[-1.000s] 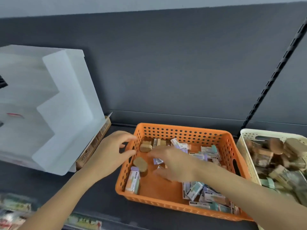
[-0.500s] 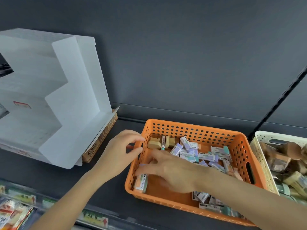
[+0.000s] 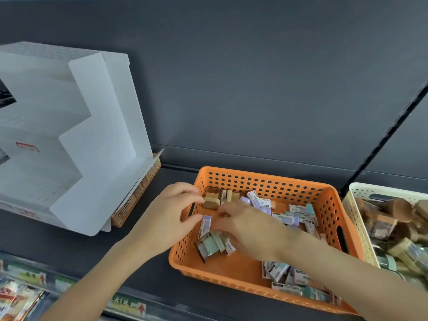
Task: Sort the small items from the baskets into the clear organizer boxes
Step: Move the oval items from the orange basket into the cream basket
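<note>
A white stepped stand point(image 3: 99, 140) fills the 9 o'clock side of the dark shelf point(image 3: 76, 242), resting on a flat cardboard box point(image 3: 129, 206). Bright packets point(image 3: 16, 297) and a price strip point(image 3: 127, 304) show on the tier below, at 7 o'clock. The left hand point(image 3: 166, 218) lies over the left wall of the orange basket point(image 3: 266, 176), with its fingers point(image 3: 190, 193) curled above the rim and the thumb close to a lavender box point(image 3: 205, 224). Whether they clamp the wall cannot be told. The lavender box sits inside the basket at its 9 o'clock side, with its long axis running nearly 12 to 6. Just beside it, toward 5 o'clock, a fan of green boxes point(image 3: 212, 245) lies with long sides roughly 11 to 5. Tan rounded cases point(image 3: 212, 201) sit in the basket's 11 o'clock corner. The right hand point(image 3: 250, 228) reaches in from 4 o'clock, palm down, covering the basket's middle. Its bent fingers point(image 3: 225, 210) end at the lavender box, and any grasp is hidden. More small boxes point(image 3: 294, 216) are heaped at 2 and 5 o'clock. A cream basket point(image 3: 361, 189) of brown wrapped items point(image 3: 389, 218) stands just beside the orange one at 3 o'clock, below a slotted rail point(image 3: 382, 140).
</note>
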`<action>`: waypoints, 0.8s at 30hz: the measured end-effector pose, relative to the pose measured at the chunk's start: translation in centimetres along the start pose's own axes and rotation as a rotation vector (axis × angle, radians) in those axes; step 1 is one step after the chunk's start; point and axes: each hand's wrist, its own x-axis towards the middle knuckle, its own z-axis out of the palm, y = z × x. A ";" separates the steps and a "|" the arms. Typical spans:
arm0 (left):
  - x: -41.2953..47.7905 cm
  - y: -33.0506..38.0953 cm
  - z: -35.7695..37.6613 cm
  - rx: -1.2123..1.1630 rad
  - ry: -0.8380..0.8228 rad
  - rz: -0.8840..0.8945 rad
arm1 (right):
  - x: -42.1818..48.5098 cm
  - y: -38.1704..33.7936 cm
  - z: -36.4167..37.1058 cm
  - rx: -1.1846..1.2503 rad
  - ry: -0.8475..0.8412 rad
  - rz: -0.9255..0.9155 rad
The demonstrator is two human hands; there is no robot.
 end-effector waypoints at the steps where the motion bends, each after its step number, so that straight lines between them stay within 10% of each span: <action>1: 0.0 0.5 -0.1 0.035 -0.025 0.034 | 0.1 0.4 0.1 -0.003 0.006 0.042; 11: 2.0 4.4 2.9 0.590 -0.559 0.203 | 0.6 4.3 -2.2 0.210 0.123 0.456; 24: 1.8 3.4 1.8 0.173 -0.328 0.082 | 3.6 2.5 -1.7 0.048 -0.105 0.423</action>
